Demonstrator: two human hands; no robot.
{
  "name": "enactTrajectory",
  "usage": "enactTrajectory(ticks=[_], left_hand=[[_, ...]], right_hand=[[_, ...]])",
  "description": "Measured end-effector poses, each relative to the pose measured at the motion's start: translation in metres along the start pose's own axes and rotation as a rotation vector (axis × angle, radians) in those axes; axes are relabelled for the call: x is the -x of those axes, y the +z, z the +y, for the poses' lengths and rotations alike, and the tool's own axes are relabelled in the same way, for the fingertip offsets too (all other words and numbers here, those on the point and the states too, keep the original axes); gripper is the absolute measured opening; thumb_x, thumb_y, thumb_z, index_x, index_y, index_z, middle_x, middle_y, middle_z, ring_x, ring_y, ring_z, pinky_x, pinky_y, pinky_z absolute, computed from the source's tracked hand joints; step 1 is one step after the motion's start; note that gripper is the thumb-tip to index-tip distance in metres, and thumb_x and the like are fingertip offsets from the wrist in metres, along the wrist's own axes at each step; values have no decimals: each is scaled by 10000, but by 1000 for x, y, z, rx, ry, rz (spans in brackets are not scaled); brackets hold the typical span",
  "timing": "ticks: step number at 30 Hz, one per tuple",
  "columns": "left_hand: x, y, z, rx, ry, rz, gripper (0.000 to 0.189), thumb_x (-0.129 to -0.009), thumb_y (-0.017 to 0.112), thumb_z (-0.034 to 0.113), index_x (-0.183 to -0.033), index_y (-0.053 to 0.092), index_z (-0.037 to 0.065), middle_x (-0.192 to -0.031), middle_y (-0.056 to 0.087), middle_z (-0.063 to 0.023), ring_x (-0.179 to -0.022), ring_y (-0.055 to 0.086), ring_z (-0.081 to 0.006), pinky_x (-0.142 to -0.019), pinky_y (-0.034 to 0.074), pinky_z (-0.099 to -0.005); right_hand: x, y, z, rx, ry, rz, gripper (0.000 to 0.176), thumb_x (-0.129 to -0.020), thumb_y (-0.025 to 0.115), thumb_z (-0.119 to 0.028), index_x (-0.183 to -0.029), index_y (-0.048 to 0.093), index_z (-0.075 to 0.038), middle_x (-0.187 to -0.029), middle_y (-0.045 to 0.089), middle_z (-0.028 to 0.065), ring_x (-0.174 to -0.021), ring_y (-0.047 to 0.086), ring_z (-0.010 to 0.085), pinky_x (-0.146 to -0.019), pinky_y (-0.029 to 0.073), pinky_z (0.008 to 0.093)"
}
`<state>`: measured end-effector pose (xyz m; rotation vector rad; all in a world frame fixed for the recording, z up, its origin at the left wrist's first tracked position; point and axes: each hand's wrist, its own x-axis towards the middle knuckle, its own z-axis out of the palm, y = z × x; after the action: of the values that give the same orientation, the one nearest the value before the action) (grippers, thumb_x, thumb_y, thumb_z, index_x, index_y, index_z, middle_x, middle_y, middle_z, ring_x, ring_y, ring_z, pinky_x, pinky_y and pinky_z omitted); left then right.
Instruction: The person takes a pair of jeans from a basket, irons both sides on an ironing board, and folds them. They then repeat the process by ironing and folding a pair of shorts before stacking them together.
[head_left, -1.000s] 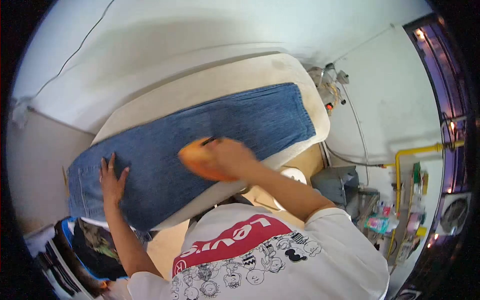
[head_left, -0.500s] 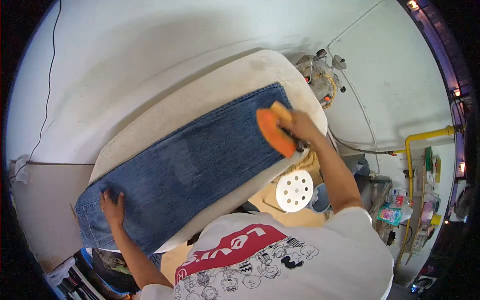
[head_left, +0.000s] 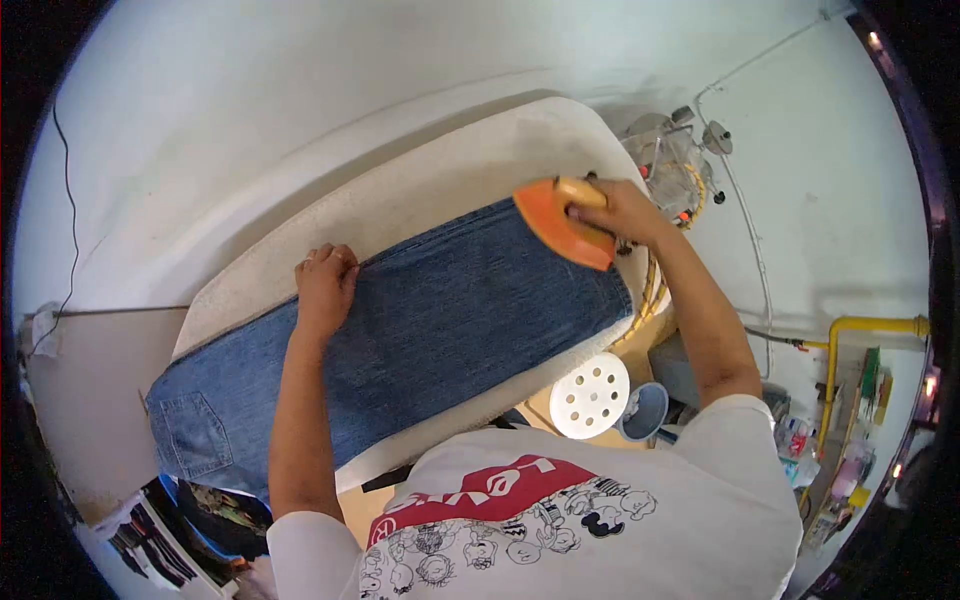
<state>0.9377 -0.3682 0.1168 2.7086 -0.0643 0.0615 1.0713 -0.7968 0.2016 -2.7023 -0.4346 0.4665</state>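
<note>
A pair of folded blue jeans [head_left: 450, 310] lies lengthwise across the pale padded ironing board [head_left: 420, 190], its back pocket at the left end. My right hand [head_left: 632, 212] is wrapped round the yellow handle of an orange iron [head_left: 555, 225]. The iron rests over the far right corner of the jeans and hides that corner. At the far edge of the jeans, left of the middle, my left hand [head_left: 328, 285] has its fingers curled down and closed on the denim. Its fingertips are partly hidden.
A white round disc with holes [head_left: 590, 395] and a grey-blue bucket [head_left: 643, 410] are below the board's right end. Behind that end stands a metal apparatus with hoses [head_left: 665, 165]. A yellow pipe [head_left: 835, 350] and shelved bottles [head_left: 795, 440] are at right.
My left hand has moved from flat near the pocket to the far edge of the jeans, its fingers now closed. The iron has shifted to the far right corner.
</note>
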Motion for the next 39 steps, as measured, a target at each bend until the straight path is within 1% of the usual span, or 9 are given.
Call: enactTrajectory(ticks=[4, 15, 19, 26, 32, 33, 34, 36, 39], left_hand=[[2, -19, -5, 131, -18, -65, 74, -837, 662, 140, -891, 625, 105, -933, 608, -88, -986, 566, -315, -869, 406, -465], [3, -16, -31, 260, 14, -29, 72, -846, 660, 117, -895, 647, 66, -960, 642, -92, -920, 614, -341, -823, 476, -439], [25, -38, -41, 368, -34, 50, 62, -872, 632, 34, -932, 638, 17, -927, 629, -123, -898, 624, -294, -764, 512, -373], [54, -45, -50, 352, -213, 43, 69, -861, 627, 7, -930, 626, -3, -903, 616, -138, -851, 623, -284, -757, 507, -360], [28, -28, -18, 147, 33, 27, 99, -804, 650, -14, -889, 616, 24, -839, 595, -124, -842, 601, -299, -761, 475, -392], [25, -28, -18, 140, 26, 30, 99, -804, 650, -14, -889, 616, 24, -839, 595, -124, -842, 601, -299, -761, 475, -392], [23, -27, -20, 139, 37, -3, 104, -795, 654, -18, -879, 608, 25, -843, 596, -124, -842, 596, -306, -762, 469, -399], [22, -25, -21, 128, 42, -40, 111, -786, 657, -21, -869, 601, 27, -847, 596, -124, -842, 590, -312, -763, 464, -405], [24, -25, -21, 206, -30, -56, 116, -782, 655, -32, -852, 579, 21, -843, 591, -126, -843, 591, -313, -753, 468, -400]], right_hand=[[23, 39, -49, 249, -396, -211, 451, -829, 676, -424, -1163, 653, -123, -1012, 702, 159, -914, 676, 352, -824, 531, 446], [22, 86, -193, 167, -316, -412, 411, -864, 630, -379, -1204, 626, -149, -1005, 708, 124, -940, 689, 301, -786, 551, 436], [72, 67, -143, 60, -320, -327, 472, -826, 665, -417, -1200, 636, -130, -957, 707, 153, -888, 688, 346, -779, 551, 436], [121, 30, 37, 52, 398, 129, 559, -857, 652, -506, -1181, 637, -51, -984, 684, 252, -943, 656, 422, -822, 516, 492], [77, -4, 106, 10, 507, 419, 614, -818, 702, -534, -1176, 634, -39, -1034, 687, 221, -950, 655, 408, -805, 510, 482], [69, 5, 109, 196, 316, 681, 441, -824, 747, -365, -1145, 674, -71, -940, 656, 139, -846, 640, 303, -743, 497, 408], [61, 5, 95, 187, 309, 677, 441, -824, 747, -365, -1145, 674, -71, -940, 656, 139, -846, 640, 303, -743, 497, 408], [39, 10, 63, 345, -132, 913, 390, -794, 760, -244, -1150, 677, -107, -1024, 626, 114, -965, 602, 300, -819, 474, 405], [-2, 43, 36, 250, -225, 566, 324, -764, 756, -183, -1072, 678, -124, -1059, 644, 112, -1015, 590, 328, -880, 452, 453]])
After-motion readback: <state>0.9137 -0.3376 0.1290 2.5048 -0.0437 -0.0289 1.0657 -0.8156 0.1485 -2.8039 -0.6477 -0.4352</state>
